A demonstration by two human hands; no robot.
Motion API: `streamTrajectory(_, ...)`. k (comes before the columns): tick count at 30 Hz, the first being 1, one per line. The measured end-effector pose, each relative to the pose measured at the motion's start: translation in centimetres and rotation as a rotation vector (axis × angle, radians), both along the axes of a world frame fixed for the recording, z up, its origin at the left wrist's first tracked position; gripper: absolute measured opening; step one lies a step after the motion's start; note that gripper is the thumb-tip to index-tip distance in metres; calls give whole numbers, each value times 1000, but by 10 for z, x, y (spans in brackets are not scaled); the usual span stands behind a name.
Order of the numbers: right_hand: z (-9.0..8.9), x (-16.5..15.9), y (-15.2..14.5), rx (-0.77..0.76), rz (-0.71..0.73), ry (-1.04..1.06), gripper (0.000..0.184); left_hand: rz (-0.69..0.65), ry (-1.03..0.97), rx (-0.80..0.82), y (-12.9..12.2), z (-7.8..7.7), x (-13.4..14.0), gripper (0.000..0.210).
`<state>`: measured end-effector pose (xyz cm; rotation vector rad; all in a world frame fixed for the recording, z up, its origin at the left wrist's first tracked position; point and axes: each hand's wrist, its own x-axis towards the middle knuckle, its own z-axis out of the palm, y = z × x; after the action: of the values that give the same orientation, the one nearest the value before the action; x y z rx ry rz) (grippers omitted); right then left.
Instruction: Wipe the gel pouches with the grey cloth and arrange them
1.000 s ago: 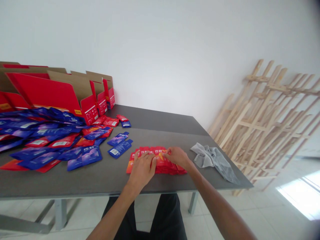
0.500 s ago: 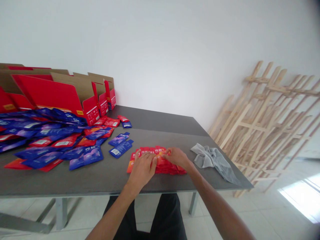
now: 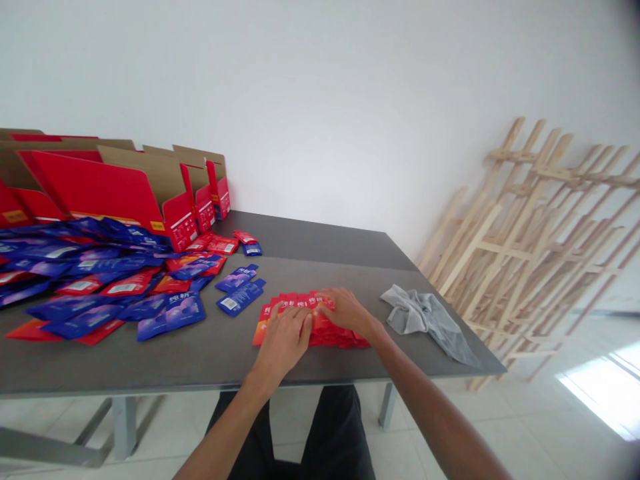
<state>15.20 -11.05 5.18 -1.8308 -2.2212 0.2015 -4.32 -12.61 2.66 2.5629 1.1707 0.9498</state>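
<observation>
A fanned, overlapping row of red pouches (image 3: 300, 301) with white lettering and orange patches lies near the table's front edge. Across its left part rests my left hand (image 3: 286, 333), palm down, its fingers stretched out and touching the pouches. At the right part, my right hand (image 3: 345, 312) has thumb and index finger bent around the upper part of a pouch. Its other fingers are partly hidden behind the hand. Left of the row are two blue pouches, one face up (image 3: 237, 278) and another with its barcode showing (image 3: 241, 298).
A heap of blue and red pouches (image 3: 100, 267) covers the table's left side, before open red cartons (image 3: 100, 183) by the wall. A grey cloth (image 3: 410, 310) lies on the right of the dark table (image 3: 320, 247). Wooden frames (image 3: 525, 240) lean on the wall beyond.
My right hand has shifted slightly left and up over the row, its fingers reaching further across the pouches. My left hand stays nearly in place. The view has moved a little.
</observation>
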Motion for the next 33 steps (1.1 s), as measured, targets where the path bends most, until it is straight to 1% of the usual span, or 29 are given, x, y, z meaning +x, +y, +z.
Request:
streamTrajectory(3, 1, -3, -3, -17, -1, -58, 35, 3, 10, 6, 0, -1, 0, 37)
streamTrajectory(7, 3, -7, -10, 15, -2, -108, 37, -6, 14, 3, 1, -1, 2, 37)
streamTrajectory(14, 7, -10, -16, 7, 0, -139, 39, -6, 18, -2, 2, -3, 2, 37)
streamTrajectory(19, 6, -13, -20, 7, -13, -162, 40, 3, 20, -3, 0, -1, 1, 35)
streamTrajectory(25, 1, -15, -21, -11, -34, -137, 42, 0, 14, 2, -1, -1, 1, 35)
streamTrajectory(33, -1, -13, -21, -13, -27, -96, 41, -14, -2, -3, -1, 0, -2, 38)
